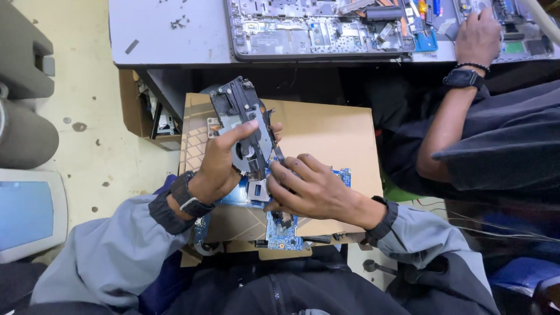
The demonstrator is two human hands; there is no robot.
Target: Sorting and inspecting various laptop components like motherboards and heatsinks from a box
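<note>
Overhead, left hand [219, 160] grips a fan [242, 119] and right hand [309, 186] pinches its edge above a board [283, 230] on cardboard [332, 131]; grey tabletop [163, 32] beyond, speckled floor [96, 125] left

cardboard sheet [332, 131] on lap: blue circuit board [284, 230] | grey table [169, 35]: opened laptop chassis [318, 29], loose screws [178, 22]

I am seeing a flat brown cardboard box [326, 131] lying across the lap as a work surface. An open brown carton [140, 114] is sitting on the floor under the table's left end. A pale blue screen [26, 213] is showing at the left edge.
</note>
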